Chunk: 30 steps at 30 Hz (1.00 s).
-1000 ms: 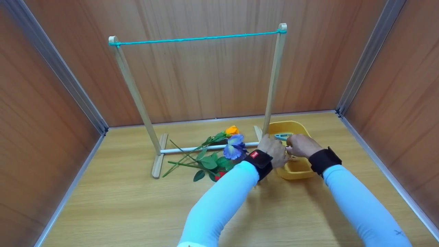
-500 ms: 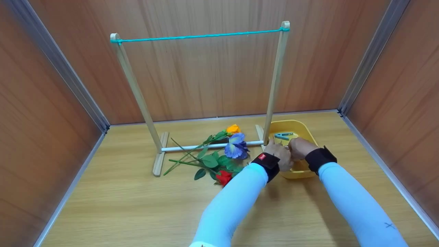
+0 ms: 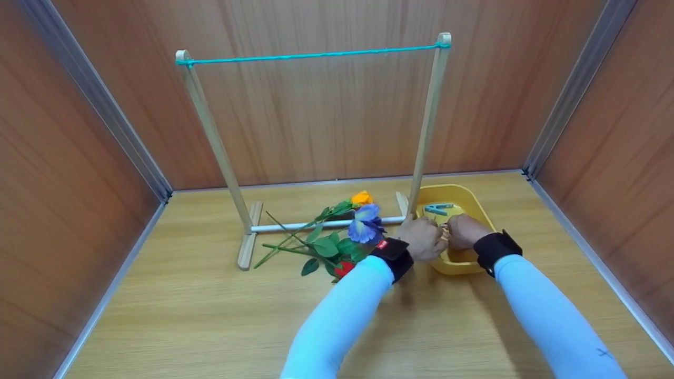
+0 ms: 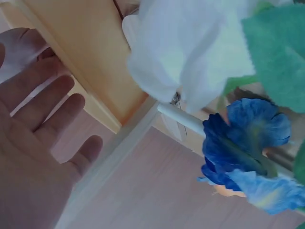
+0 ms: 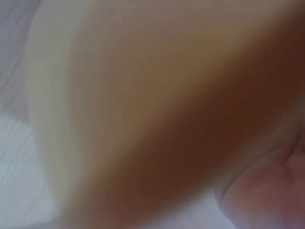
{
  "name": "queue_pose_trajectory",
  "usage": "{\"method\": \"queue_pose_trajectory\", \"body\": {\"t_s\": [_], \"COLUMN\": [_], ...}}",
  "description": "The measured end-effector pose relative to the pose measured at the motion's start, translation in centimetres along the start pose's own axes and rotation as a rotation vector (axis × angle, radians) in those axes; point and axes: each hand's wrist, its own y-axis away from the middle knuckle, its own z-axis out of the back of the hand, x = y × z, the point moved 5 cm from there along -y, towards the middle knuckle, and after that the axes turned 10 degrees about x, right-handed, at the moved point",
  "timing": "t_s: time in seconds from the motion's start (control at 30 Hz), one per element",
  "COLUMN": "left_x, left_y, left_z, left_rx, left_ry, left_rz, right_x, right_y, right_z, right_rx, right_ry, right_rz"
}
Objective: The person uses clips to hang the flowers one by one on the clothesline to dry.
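Note:
Both hands meet over the yellow basket (image 3: 458,270). My right hand (image 3: 466,231) has curled fingers and pinches a small pale clothespin (image 3: 445,227), mostly covered by the hands. Beside it, my left hand (image 3: 423,239) reaches over the basket's left rim. Three of its fingers (image 4: 62,114) look extended in the left wrist view; its thumb and index are hidden, so its hold cannot be told. A light-blue clothespin (image 3: 438,208) lies in the basket behind the hands. Blurred basket wall fills most of the right wrist view.
A wooden stand (image 3: 213,139) with a turquoise string (image 3: 316,55) rises behind. Artificial flowers lie at its base: a yellow one (image 3: 362,198), a blue-purple one (image 3: 365,223), a red rose (image 3: 344,269). White petals (image 4: 186,47) appear in the left wrist view. Wooden panels enclose the table.
Both hands stay at the basket, working close together with small shifts. The left forearm moved right, then back left. The right hand moved off the light-blue clothespin, which now shows fully.

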Motion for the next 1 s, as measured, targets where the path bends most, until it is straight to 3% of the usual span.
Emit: {"method": "queue_pose_trajectory", "body": {"t_s": [0.13,0.23,0.37,0.6,0.77,1.0], "left_x": [1.3,2.4,3.7,5.0,4.8,4.4], "left_y": [1.3,2.6,4.8,9.1,11.8,14.6], "left_z": [1.2,2.0,2.8,3.7,3.2,0.9], "left_rx": [-0.083,-0.116,-0.181,-0.313,-0.394,-0.524], "left_ry": [0.066,0.137,0.234,0.305,0.344,0.523], "left_rz": [0.001,0.033,0.068,0.037,0.009,0.046], "right_x": [0.4,1.5,3.4,6.9,9.2,11.8], "right_y": [0.9,1.8,3.2,5.3,6.1,6.3], "right_z": [0.9,1.7,2.2,1.7,1.0,-0.6], "right_rx": [-0.022,-0.079,-0.177,-0.29,-0.295,-0.229], "right_ry": [-0.159,-0.264,-0.406,-0.697,-0.867,-0.974], "right_rz": [-0.017,0.019,0.114,0.307,0.415,0.472]}}
